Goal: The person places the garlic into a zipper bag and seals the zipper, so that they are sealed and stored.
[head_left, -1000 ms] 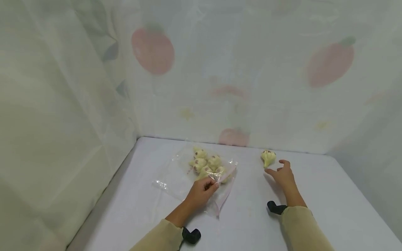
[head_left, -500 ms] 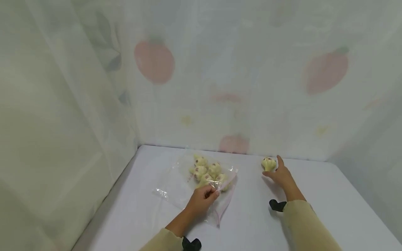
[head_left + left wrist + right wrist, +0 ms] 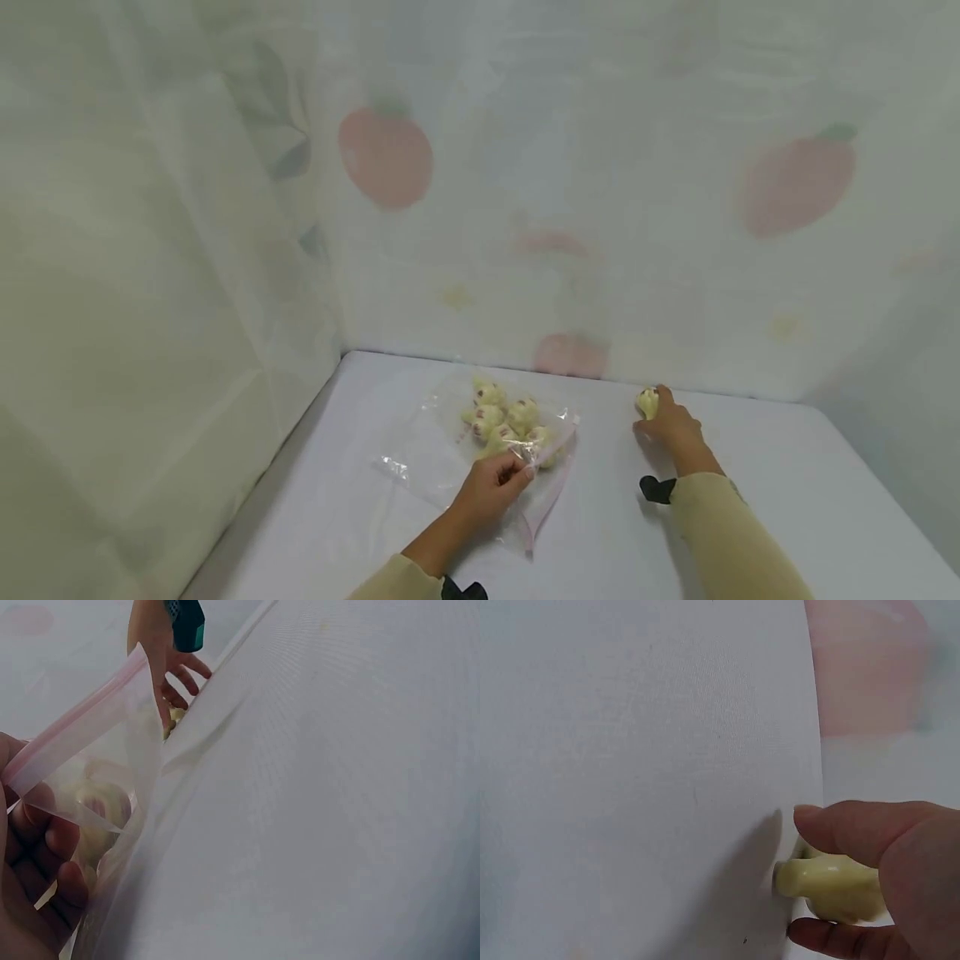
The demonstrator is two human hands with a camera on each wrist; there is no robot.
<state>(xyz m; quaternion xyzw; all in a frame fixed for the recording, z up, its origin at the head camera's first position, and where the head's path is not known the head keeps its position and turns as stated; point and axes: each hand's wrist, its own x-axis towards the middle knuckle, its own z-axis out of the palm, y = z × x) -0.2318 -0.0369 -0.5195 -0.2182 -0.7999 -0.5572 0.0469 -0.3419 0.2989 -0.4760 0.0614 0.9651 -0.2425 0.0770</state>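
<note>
A clear zip bag (image 3: 487, 450) with a pink seal strip lies on the white table (image 3: 750, 508), and several pale yellow garlic bulbs (image 3: 504, 418) sit inside it. My left hand (image 3: 495, 483) pinches the bag's open edge; in the left wrist view the fingers (image 3: 45, 847) hold the pink-edged plastic (image 3: 82, 742). To the right, near the back of the table, my right hand (image 3: 670, 425) curls round a single loose garlic bulb (image 3: 647, 402). In the right wrist view thumb and fingers (image 3: 855, 825) close on that bulb (image 3: 829, 885).
A sheer curtain (image 3: 525, 208) printed with pink fruit hangs right behind the table and along its left side. The table's left edge (image 3: 277, 467) runs close to the curtain. Bare tabletop lies in front of both hands.
My right hand has gone from open beside the loose bulb to closed around it. The left hand keeps its pinch on the bag. The view shifted slightly.
</note>
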